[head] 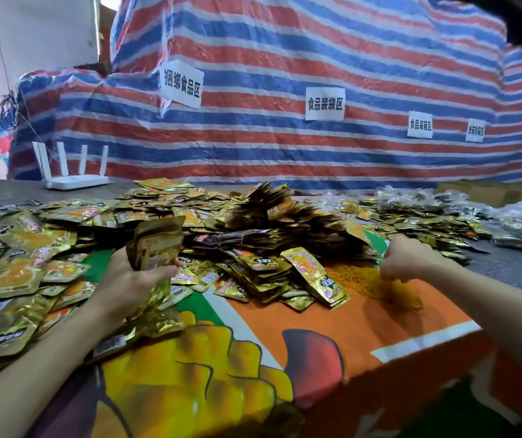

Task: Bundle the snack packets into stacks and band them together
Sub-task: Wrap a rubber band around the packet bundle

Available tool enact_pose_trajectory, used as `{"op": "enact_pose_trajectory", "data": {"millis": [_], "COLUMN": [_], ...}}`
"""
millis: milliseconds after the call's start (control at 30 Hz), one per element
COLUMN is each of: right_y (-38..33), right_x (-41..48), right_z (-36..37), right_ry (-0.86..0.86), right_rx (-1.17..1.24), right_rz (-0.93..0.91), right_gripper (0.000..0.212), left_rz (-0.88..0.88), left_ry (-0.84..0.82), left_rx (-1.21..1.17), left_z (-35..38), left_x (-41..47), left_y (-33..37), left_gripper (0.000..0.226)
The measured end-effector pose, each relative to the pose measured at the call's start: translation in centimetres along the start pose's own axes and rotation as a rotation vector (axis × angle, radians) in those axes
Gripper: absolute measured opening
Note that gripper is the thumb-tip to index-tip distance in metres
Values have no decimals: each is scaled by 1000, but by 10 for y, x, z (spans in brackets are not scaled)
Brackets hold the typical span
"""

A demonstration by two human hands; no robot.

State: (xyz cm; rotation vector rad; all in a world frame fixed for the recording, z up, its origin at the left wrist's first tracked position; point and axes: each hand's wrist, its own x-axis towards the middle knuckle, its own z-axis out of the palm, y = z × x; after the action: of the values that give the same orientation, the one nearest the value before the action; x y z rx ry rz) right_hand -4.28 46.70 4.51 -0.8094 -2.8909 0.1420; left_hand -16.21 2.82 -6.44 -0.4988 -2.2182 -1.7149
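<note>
Snack packets, gold foil: 1 upright stack gripped in left hand, near left, above printed orange cloth. Right hand, fingers curled, pinches into heap of yellow rubber bands on the cloth; detail blurred. Behind both hands, loose pile of gold packets spreads across dark table. Far left, white router. Backdrop: red, blue and white striped tarp bearing 4 paper labels.
</note>
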Motion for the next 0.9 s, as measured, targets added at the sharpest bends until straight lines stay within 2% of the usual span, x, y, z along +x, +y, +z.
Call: {"op": "enact_pose_trajectory", "data": {"millis": [200,333,433,567,667,733,800,900], "right_y": [-2,-4,-6,-20,-43,-68,-100,-155], "right_x": [17,18,18,7,-3,-12,-23,-50], "right_z": [-7,-16,-24,-40,-47,-49,-47,-40], "right_ry": [33,70,144,319,445,458,412,288], "right_rx": [118,103,92,121,282,445,581,748], "right_rz": [-24,-35,-51,-85,-205,-335,-475,-645], "right_gripper": [15,18,30,19,24,19,17,14], "left_rz": [-22,-43,-37,-22,-59,-103,-136,-168], "left_ry": [2,8,12,56,182,210,166,27], "left_rx": [-9,-62,-86,-124,-241,-374,-464,-543], "left_z": [-2,-1,1,2,-4,-10,-15,-18], "left_x": [-8,-17,-26,-32,-28,-28,-29,-33], "left_y": [16,32,46,60,64,65,66,68], "left_gripper": [50,44,31,15,8,10,10,31]}}
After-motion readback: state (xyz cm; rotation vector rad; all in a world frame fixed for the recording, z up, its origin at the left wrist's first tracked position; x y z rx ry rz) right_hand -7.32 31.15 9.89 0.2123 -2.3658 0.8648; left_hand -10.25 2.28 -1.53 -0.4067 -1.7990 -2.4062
